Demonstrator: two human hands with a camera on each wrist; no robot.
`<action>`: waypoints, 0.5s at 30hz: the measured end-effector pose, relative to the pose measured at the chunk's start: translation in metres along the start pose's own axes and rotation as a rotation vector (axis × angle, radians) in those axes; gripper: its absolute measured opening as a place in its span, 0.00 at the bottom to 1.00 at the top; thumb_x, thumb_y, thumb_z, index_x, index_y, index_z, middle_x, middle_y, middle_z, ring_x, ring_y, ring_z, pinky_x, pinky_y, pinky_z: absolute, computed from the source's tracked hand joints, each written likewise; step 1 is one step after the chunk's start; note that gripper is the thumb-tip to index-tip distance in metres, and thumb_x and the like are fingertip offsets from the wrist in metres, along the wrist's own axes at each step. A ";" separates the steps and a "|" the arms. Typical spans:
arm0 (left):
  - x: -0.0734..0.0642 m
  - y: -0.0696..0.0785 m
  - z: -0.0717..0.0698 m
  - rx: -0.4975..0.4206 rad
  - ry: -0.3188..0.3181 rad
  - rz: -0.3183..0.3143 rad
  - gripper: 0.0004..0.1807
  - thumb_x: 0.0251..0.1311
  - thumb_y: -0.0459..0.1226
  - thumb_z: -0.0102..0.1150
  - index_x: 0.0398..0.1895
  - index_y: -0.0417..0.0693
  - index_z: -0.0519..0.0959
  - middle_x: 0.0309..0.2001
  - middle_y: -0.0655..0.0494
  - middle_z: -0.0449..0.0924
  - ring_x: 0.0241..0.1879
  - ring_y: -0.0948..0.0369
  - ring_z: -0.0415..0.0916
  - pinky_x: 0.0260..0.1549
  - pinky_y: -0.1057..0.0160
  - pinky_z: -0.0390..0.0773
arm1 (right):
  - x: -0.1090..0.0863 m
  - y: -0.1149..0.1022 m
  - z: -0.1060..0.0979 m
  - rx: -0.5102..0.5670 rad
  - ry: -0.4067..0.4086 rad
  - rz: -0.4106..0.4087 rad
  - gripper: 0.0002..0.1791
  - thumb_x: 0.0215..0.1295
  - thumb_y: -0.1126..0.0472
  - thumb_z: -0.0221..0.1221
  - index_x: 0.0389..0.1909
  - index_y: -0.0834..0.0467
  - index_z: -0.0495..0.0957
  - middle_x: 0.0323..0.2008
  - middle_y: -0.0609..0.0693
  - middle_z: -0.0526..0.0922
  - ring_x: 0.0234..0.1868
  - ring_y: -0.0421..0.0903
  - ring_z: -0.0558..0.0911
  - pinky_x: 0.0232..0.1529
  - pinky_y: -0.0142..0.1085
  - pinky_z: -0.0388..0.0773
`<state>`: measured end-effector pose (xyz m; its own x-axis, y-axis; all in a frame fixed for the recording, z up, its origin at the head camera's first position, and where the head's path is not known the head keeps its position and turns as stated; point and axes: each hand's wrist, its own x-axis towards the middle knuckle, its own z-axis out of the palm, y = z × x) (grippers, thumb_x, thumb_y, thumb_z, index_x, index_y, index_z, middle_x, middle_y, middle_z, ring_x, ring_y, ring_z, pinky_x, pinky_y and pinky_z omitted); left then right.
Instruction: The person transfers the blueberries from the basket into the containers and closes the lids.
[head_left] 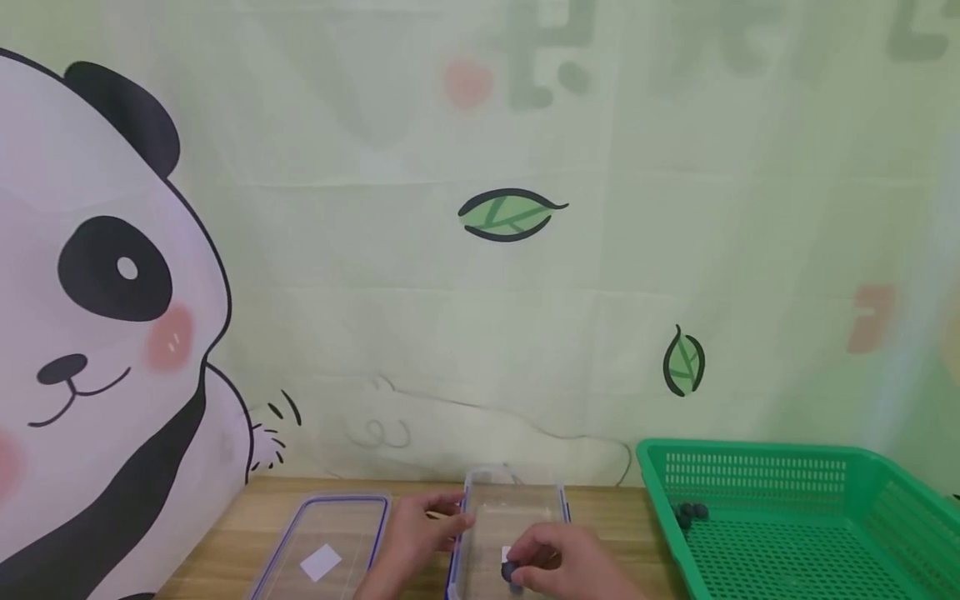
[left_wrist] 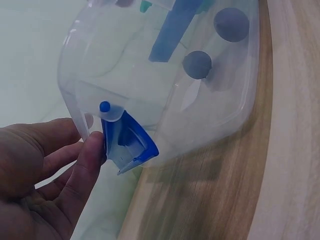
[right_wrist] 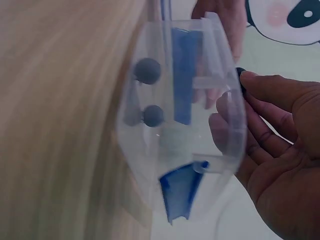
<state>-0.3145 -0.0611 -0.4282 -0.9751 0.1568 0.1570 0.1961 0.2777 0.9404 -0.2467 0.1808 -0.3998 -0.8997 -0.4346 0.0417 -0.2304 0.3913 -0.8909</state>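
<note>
A clear plastic box (head_left: pixel 517 521) with blue clips stands on the table. At its left rim, beside a blue clip (left_wrist: pixel 127 142), my left hand (head_left: pixel 423 533) pinches the wall between thumb and fingers. My right hand (head_left: pixel 566 562) is over the near part of the box, with a dark blueberry (head_left: pixel 509 571) pinched between thumb and fingertips. Through the box wall, the right wrist view shows one blueberry (right_wrist: pixel 147 71) and a second, smaller-looking blueberry (right_wrist: pixel 153 116) on the floor of the box. The right palm is turned toward the box.
To the left lies a clear lid (head_left: pixel 375 500) with a blue seal and a white label (head_left: pixel 321 562). A green basket (head_left: pixel 757 450) on the right holds several blueberries (head_left: pixel 686 514) in its left corner. Behind the wooden table (head_left: pixel 622 525) hangs a printed panda cloth (head_left: pixel 337 250).
</note>
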 end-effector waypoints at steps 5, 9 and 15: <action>0.000 0.001 -0.001 0.006 -0.002 -0.017 0.21 0.60 0.29 0.76 0.56 0.32 0.84 0.37 0.52 0.85 0.29 0.58 0.85 0.31 0.60 0.91 | 0.002 0.004 0.008 0.042 -0.035 0.061 0.04 0.72 0.67 0.67 0.44 0.57 0.87 0.39 0.48 0.87 0.42 0.49 0.84 0.49 0.45 0.86; -0.001 0.001 -0.001 -0.006 -0.004 0.003 0.21 0.60 0.28 0.76 0.57 0.31 0.84 0.37 0.52 0.86 0.30 0.58 0.85 0.31 0.60 0.91 | 0.003 0.005 0.012 0.065 -0.048 0.080 0.04 0.72 0.67 0.67 0.44 0.57 0.87 0.39 0.49 0.87 0.42 0.49 0.85 0.49 0.46 0.86; 0.000 0.000 -0.001 0.002 -0.003 0.002 0.21 0.60 0.28 0.76 0.56 0.31 0.84 0.37 0.52 0.86 0.29 0.58 0.86 0.30 0.60 0.91 | 0.004 0.006 0.012 0.079 -0.061 0.094 0.04 0.73 0.66 0.66 0.45 0.58 0.87 0.39 0.49 0.87 0.43 0.50 0.85 0.50 0.47 0.86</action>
<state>-0.3147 -0.0619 -0.4274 -0.9744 0.1602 0.1580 0.1982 0.2791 0.9396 -0.2472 0.1716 -0.4106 -0.8911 -0.4485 -0.0695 -0.1135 0.3685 -0.9227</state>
